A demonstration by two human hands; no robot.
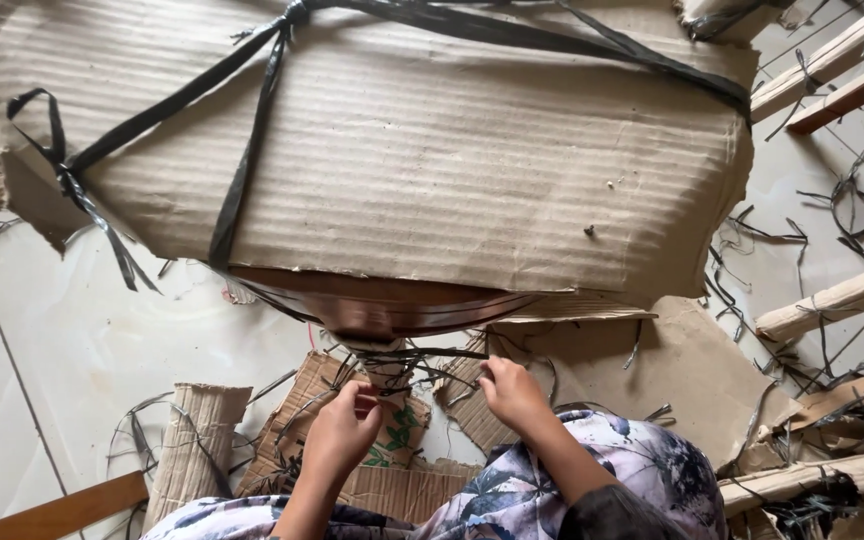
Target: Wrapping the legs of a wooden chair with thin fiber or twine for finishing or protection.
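While a tan cardboard-wrapped bundle (382, 140) is filling the upper frame, my left hand (340, 432) and right hand (512, 392), apart, are pinching black strapping (402, 362) at lower centre.

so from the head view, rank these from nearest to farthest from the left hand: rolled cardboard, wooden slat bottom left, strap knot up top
From the left hand:
1. Rolled cardboard, just to its left.
2. Wooden slat, lower left corner.
3. Strap knot, top edge.

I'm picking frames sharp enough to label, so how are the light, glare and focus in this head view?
Head view: soft, even daylight; faint shadows under the cardboard sheet; a mild sheen on the brown curved wood and pale floor tiles. Left hand and right hand are slightly soft; the cardboard's ribs read clearly; straight edges bow a little near the corners.
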